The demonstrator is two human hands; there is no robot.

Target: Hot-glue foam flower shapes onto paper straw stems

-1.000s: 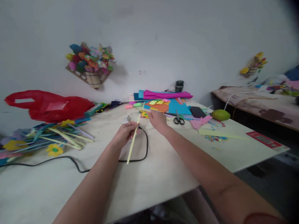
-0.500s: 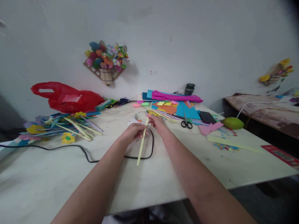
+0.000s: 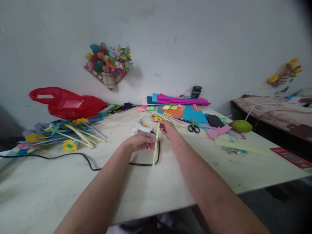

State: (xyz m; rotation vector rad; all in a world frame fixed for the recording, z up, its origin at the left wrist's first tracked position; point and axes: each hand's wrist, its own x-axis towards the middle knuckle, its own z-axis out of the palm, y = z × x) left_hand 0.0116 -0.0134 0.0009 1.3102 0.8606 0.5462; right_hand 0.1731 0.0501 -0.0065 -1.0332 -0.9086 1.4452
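Observation:
In the head view a narrow pale yellow strip (image 3: pixel 155 154) stands slanted above the table, its lower end pointing toward me. My left hand (image 3: pixel 142 141) pinches it around the middle between thumb and fingers. Up at its far end, my right hand (image 3: pixel 167 129) has its fingers curled closed against the strip. A white glue gun (image 3: pixel 142 128) lies just beyond my left hand, and its black cord (image 3: pixel 142 164) loops under the strip. Behind my right hand a yellow foam flower (image 3: pixel 158 119) is partly covered.
Loose flowers and strips (image 3: pixel 80 135) lie left, before a red plastic bag (image 3: pixel 73 105). Scissors (image 3: pixel 193 128), a dark phone (image 3: pixel 214 120), coloured sheets (image 3: pixel 195 113), a green mango-like fruit (image 3: pixel 241 126) and paper scraps (image 3: pixel 234 151) are on the right. The table's front edge (image 3: pixel 156 215) is near me.
The strip has swung more upright and its lower end has shifted right. My left hand has moved slightly right and down along with it, uncovering more of the glue gun.

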